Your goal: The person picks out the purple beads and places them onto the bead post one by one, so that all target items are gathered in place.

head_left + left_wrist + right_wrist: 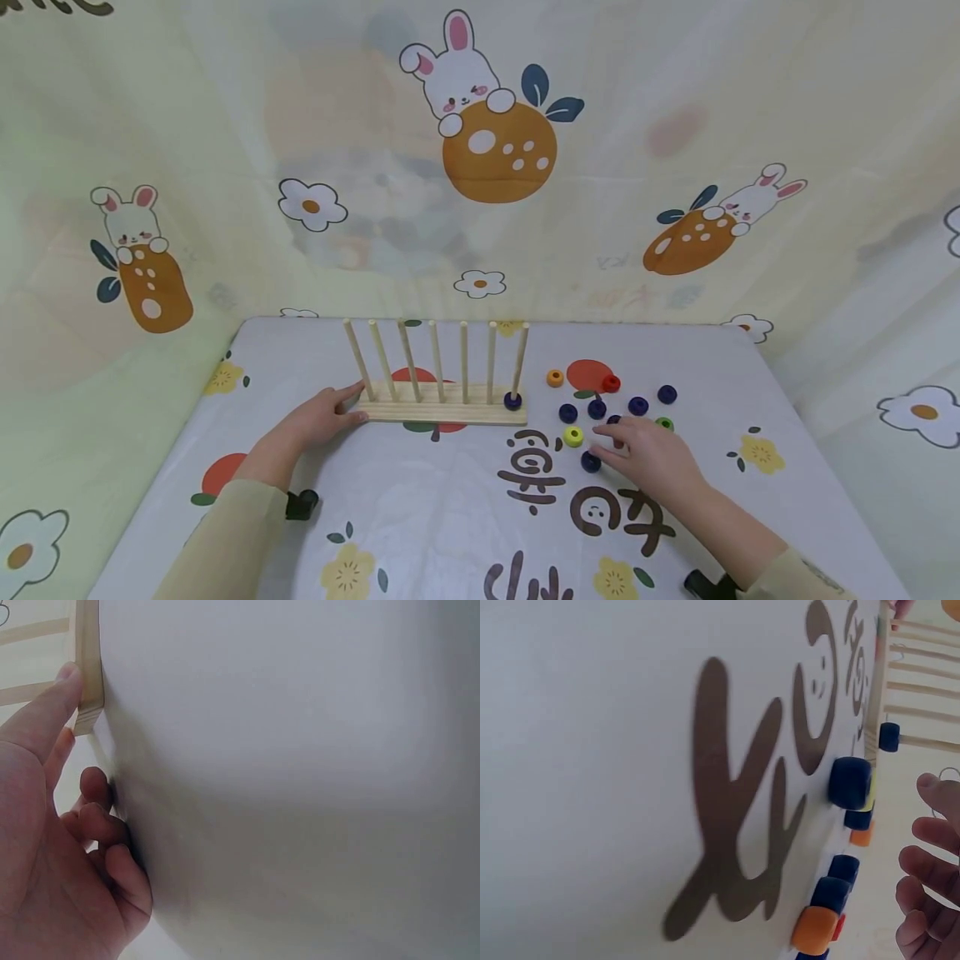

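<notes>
A wooden peg rack with a row of upright pegs stands on the table, and one dark blue bead sits at the foot of its rightmost peg. At the rack's left end, my left hand holds the base between thumb and index finger; the other fingers are bent beside it. My right hand hovers over the loose beads, fingers loosely bent and apart, with nothing between them. Nearest to it are a dark blue bead and a yellow bead. The hand partly hides another dark blue bead.
Right of the rack lie an orange bead, a red bead, a green bead and several more dark blue beads. In the right wrist view an orange bead lies closest below the hand. A printed cloth covers the table.
</notes>
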`<state>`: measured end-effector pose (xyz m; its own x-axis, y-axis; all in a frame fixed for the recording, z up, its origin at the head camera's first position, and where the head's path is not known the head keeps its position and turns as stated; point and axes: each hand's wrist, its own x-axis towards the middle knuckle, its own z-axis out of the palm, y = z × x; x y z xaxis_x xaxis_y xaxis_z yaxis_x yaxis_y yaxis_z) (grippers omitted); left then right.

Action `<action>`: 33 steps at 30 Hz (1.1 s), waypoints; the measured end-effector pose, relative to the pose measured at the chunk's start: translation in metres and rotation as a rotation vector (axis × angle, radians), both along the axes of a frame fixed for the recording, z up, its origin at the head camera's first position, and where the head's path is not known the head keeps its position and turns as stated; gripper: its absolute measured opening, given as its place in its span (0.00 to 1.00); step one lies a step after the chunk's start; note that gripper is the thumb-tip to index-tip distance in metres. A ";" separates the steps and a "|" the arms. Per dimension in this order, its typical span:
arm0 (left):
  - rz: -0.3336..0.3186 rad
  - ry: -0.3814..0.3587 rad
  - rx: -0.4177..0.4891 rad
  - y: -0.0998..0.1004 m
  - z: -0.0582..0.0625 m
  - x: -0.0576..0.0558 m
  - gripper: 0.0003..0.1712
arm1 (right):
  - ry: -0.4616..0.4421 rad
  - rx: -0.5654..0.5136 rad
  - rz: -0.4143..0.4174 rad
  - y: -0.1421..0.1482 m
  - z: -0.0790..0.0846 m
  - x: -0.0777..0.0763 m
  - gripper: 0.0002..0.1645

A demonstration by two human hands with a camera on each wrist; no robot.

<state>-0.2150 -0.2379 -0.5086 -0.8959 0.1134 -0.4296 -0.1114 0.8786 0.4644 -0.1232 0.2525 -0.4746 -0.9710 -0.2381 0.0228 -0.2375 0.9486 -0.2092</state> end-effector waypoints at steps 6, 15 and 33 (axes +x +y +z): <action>-0.011 0.007 0.002 -0.001 0.002 0.002 0.48 | -0.067 0.007 -0.013 0.003 -0.008 0.004 0.23; -0.004 0.007 -0.001 0.000 0.001 0.001 0.47 | -0.122 0.037 -0.005 0.005 -0.023 0.002 0.25; -0.001 0.006 -0.002 0.002 0.006 0.004 0.46 | -0.152 0.026 0.022 0.006 -0.034 -0.002 0.24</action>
